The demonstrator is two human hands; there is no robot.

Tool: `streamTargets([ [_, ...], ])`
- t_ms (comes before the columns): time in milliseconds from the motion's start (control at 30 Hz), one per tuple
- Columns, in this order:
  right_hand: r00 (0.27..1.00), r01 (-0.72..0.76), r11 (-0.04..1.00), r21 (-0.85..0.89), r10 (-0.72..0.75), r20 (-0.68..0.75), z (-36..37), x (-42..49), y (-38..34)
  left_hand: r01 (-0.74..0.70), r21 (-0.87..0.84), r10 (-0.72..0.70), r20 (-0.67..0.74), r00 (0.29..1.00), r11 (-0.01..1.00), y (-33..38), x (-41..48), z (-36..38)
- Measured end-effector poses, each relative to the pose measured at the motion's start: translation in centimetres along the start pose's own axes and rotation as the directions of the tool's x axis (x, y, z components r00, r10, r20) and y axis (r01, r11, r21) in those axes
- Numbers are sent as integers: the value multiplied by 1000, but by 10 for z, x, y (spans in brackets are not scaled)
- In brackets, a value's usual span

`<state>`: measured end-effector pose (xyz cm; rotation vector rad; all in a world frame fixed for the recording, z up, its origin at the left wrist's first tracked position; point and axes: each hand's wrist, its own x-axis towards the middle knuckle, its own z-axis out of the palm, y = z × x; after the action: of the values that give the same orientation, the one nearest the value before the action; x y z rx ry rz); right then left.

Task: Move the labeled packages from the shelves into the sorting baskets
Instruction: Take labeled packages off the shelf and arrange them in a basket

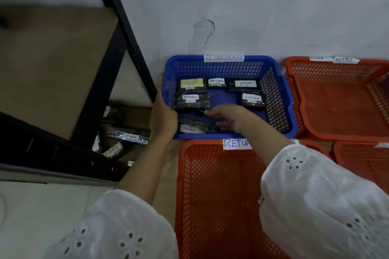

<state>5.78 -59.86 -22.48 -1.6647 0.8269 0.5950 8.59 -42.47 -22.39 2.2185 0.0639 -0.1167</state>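
Hovering with its fingers spread and slack, the right hand [228, 119] holds nothing. Just left of it a black package [192, 127] marked RETURN leans on the near wall of the blue basket [185, 58], so this looks like the release step, with the package already in. Further left, the left hand [163, 116] lies against the basket's side rim; I cannot tell whether its fingers curl over it.

Beyond the right hand's fingertips, five more labelled packages [190, 101] lie flat on the same floor under a RETURN OVERDUE tag. Nearer the person, below the wrists, a red basket [202, 142] tagged RETU… shows no package where the sleeves leave it visible. Right of the grip, another red basket [336, 101] tagged OVERDUE also shows none.

Next, I judge, comes a reach left past the shelf post [130, 48] to the labelled packages on the low shelf [128, 136], reading each label first.
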Motion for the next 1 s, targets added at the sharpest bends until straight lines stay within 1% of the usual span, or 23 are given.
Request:
streamTargets([
  [33,997,61,977,-203,-50,59,7,-10,-4,6,-5,-6,4,1000,1000,0,-2,-1],
  [67,993,81,947,-311,-49,111,10,-13,-7,6,-16,-6,6,1000,1000,1,-4,-1],
  [100,990,111,879,-464,-55,133,17,-20,-11,2,-31,-2,8,1000,1000,1,-6,-2],
  [133,993,101,845,-525,-50,111,21,-17,-9,-2,-46,2,10,1000,999,1,-7,-2],
  [167,994,95,840,-534,-56,89,24,-13,-9,-1,-58,2,13,1000,998,1,-8,-3],
  [200,995,97,869,-484,-76,63,29,-7,-9,2,-67,-1,18,1000,998,1,-8,-4],
  [233,995,91,899,-429,-102,-4,31,-8,-10,2,-75,-1,23,1000,997,2,-8,-4],
  [267,994,80,923,-376,-102,-40,32,-2,-8,-1,-83,3,29,1000,997,3,-9,-6],
  [333,990,63,979,-192,-86,-114,32,7,-6,-20,-105,24,34,999,994,7,-12,-8],
  [367,986,61,994,-91,-75,-150,31,10,-6,-27,-116,31,34,999,993,9,-13,-8],
  [400,981,68,997,-26,-72,-180,31,9,-6,-29,-124,33,33,999,992,10,-14,-9],
  [467,969,88,995,42,-76,-235,31,7,-5,-27,-129,31,33,999,991,11,-14,-9],
  [533,956,92,994,64,-71,-284,33,9,-5,-30,-127,34,31,999,992,11,-14,-9],
  [633,951,78,997,8,-72,-301,35,12,-7,-37,-125,41,31,999,991,9,-12,-8],
  [800,960,80,997,-2,-78,-269,39,7,-8,-24,-109,29,44,999,994,7,-12,-9],
  [1000,964,71,995,-73,-87,-253,37,4,-8,12,-46,-10,45,999,999,-1,-12,-9],
])
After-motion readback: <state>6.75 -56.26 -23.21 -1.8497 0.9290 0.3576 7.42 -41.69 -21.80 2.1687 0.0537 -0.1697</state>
